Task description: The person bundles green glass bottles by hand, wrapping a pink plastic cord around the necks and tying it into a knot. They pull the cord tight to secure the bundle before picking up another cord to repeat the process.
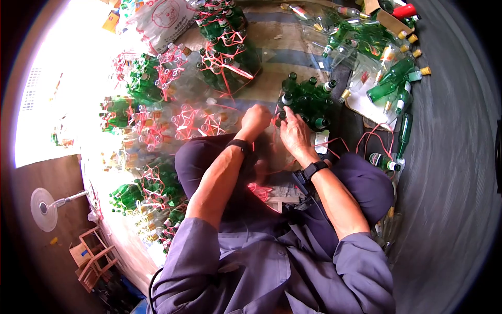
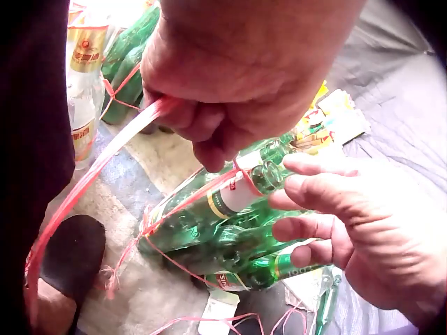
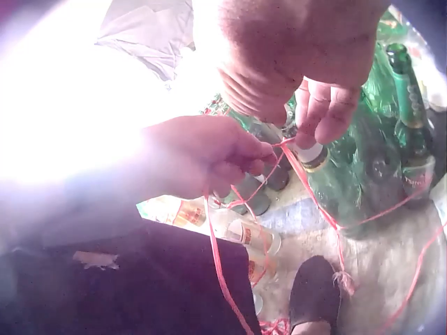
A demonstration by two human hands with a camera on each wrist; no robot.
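Pink plastic twine (image 2: 98, 169) is gripped in my left hand (image 1: 255, 120), its fingers curled round it and a long tail hanging down. Just in front stands a cluster of green glass bottles (image 1: 307, 97) with twine tied round it. One twine strand runs up to the neck of a white-labelled bottle (image 2: 236, 194). My right hand (image 1: 296, 134) is at the near side of the cluster, fingers loosely extended beside that bottle neck. In the right wrist view the twine stretches taut between the left fingers (image 3: 260, 155) and the bottle neck.
Tied bundles of clear and green bottles (image 1: 141, 125) stand to the left. Loose bottles (image 1: 389, 78) lie at the back right, beside a cardboard box (image 1: 386, 20). Loose twine (image 1: 377, 137) trails on the right. A fan (image 1: 44, 209) stands far left.
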